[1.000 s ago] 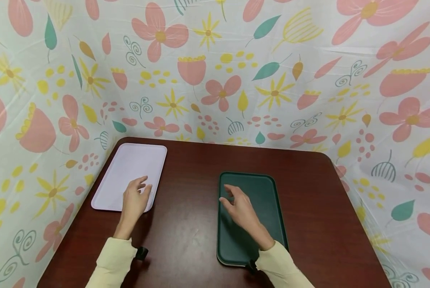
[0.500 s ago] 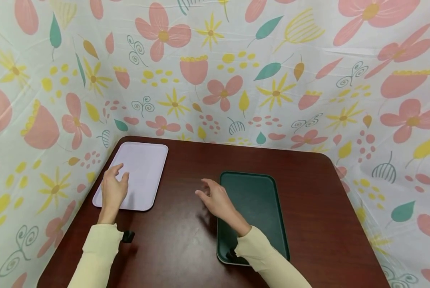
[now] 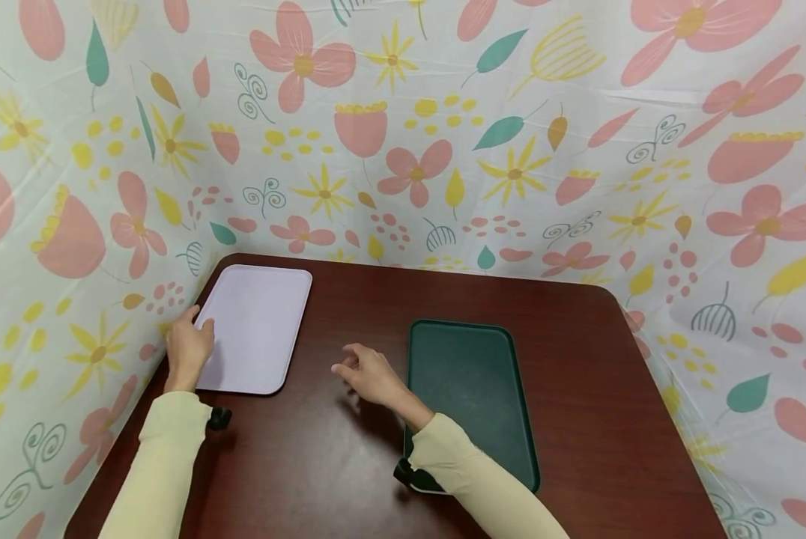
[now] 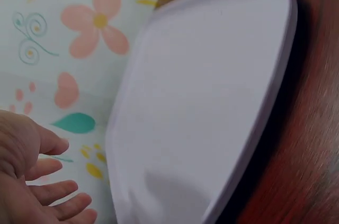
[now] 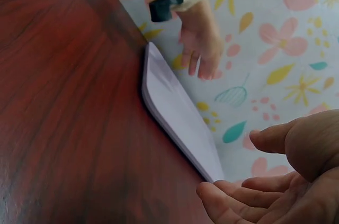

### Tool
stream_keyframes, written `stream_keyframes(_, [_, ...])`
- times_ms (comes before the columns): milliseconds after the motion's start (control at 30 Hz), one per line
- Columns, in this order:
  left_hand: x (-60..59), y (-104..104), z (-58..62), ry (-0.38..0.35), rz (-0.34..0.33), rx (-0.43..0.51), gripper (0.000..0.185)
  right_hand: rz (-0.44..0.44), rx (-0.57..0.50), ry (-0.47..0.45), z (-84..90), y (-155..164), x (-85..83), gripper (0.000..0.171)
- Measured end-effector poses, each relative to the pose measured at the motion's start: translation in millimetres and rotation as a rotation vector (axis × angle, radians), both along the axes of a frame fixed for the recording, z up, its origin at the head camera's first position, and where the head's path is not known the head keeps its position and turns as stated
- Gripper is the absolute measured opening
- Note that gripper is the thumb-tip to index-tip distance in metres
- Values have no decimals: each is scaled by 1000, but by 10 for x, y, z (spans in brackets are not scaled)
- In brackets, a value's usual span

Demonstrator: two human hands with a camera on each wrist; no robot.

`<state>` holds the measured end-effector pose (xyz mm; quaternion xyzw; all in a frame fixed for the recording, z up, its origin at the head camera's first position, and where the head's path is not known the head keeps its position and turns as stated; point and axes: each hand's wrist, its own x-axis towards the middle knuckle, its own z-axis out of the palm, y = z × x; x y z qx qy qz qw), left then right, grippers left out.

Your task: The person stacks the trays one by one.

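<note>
A pale lavender rectangular tray point(image 3: 255, 329) lies at the table's left side. My left hand point(image 3: 189, 348) is at the tray's left edge, fingers loosely bent and holding nothing. In the left wrist view the fingers point(image 4: 58, 192) appear apart from the tray's rim. My right hand point(image 3: 372, 374) hovers over the wood between the two trays, thumb and fingers spread, holding nothing. The right wrist view shows the fingers point(image 5: 254, 197) in front of the lavender tray point(image 5: 172, 107), with the left hand point(image 5: 201, 38) above it. A dark green tray point(image 3: 467, 397) lies right of centre, partly covered by my right sleeve.
The trays lie on a dark reddish-brown table point(image 3: 349, 299) with rounded corners. Floral-patterned cloth point(image 3: 403, 135) hangs behind it and along both sides, close to the table's left edge. A pale rim point(image 3: 430, 491) shows under the green tray's near edge.
My left hand has moved left across the lavender tray to its outer edge. My right hand has moved left, off the green tray toward the lavender one. Both trays stay where they were.
</note>
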<state>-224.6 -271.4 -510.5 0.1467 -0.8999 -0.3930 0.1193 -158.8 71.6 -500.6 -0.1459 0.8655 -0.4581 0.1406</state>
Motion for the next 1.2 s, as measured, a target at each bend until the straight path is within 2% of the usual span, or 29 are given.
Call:
stream_keyframes(200, [-186,-108,-76,-105,-29,-30,54,6,-1,-31,-28,-120,-37,54])
stream_keyframes(367, [-310,-133,-195,-144,-73,-155,52,7,-6,-39,-39,-177,-62,55])
stream_keyframes(467, [-350,-126,-270,-161,-72,-230,46,9,-5,-32,-59,-203,-78,55])
stream_keyframes(567, [-371,-130,-319,-169,-50,-259,38,9,-13,-35,-67,-218,-90,55])
stream_keyframes(767, [-391,-185,-359,-212,-33,-337,33,-2,-21,-51,-56,-234,-111,54])
stream_keyframes(1000, [-389,-226,-355,-283,-54,-299,30,-34,-23,-85,-109,-298,-224,56])
stream_keyframes(1200, [-297,-211,-354,-294,-83,-207,34,-85,-26,-88,-194,-373,-369,54])
